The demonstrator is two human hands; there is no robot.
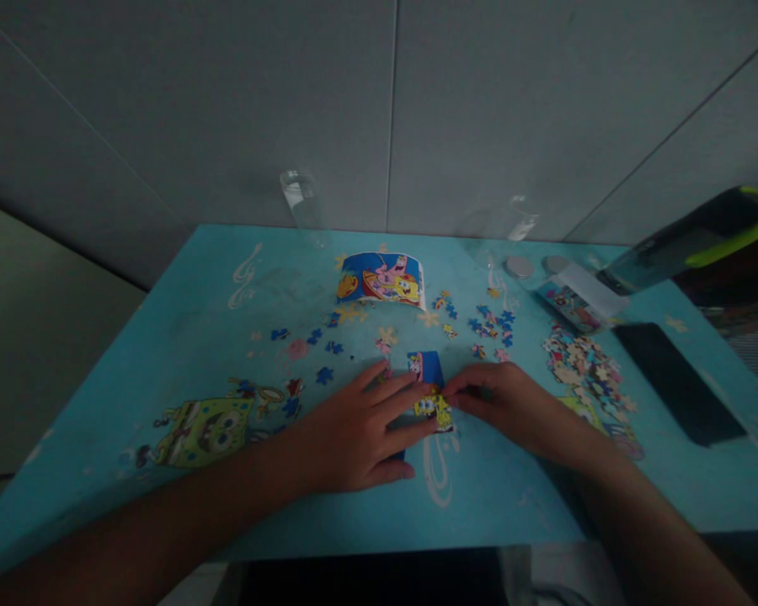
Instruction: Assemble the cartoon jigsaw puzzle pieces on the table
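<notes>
A partly joined jigsaw puzzle (430, 365) with blue, pink and yellow printing lies on the table near the front. My left hand (366, 425) rests flat across its left side, fingers spread, covering part of it. At the puzzle's right edge, my right hand (502, 402) pinches a jigsaw piece between thumb and forefinger; the fingertips hide most of that piece. Loose blue pieces (325, 375) are scattered beyond my left hand. More loose pieces (491, 322) lie beyond my right hand. A curled picture sheet (382, 279) with cartoon figures stands behind the puzzle.
A heap of pieces (584, 370) lies at the right, beside a dark phone-like slab (679, 383). Behind them are a printed packet (574, 299), two round lids (519, 267) and a tilted bottle (663, 244). Clear jars (304, 206) stand near the wall.
</notes>
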